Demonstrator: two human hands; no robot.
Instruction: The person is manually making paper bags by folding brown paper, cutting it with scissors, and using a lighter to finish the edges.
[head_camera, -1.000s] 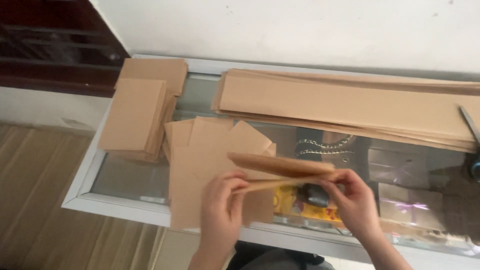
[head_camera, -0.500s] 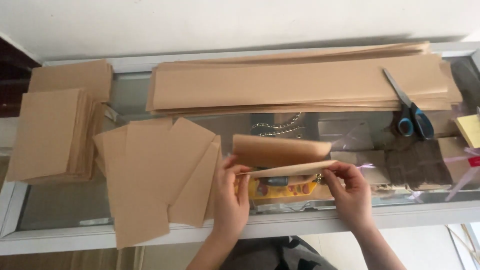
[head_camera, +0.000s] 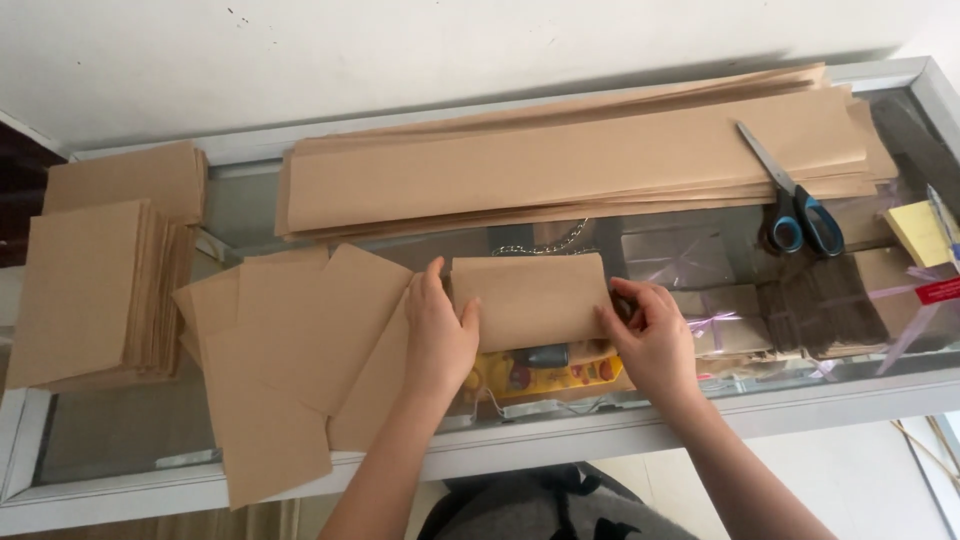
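Observation:
A folded brown paper piece (head_camera: 530, 298) lies flat on the glass counter top (head_camera: 250, 205). My left hand (head_camera: 440, 335) presses its left edge, fingers curled over the paper. Along its right edge rests my right hand (head_camera: 650, 335), fingertips on the fold. Just left of my left hand, several loose folded brown sheets (head_camera: 290, 350) fan out over the glass.
A long stack of brown paper strips (head_camera: 570, 165) spans the back of the counter. Blue-handled scissors (head_camera: 795, 200) lie on its right end. Two piles of folded brown paper (head_camera: 100, 270) sit at the left. A yellow notepad (head_camera: 920, 232) is at the right. Wrapped goods show under the glass.
The paper piece, held up with its top flap raised before, is now folded over and pressed flat on the glass. The view has shifted right.

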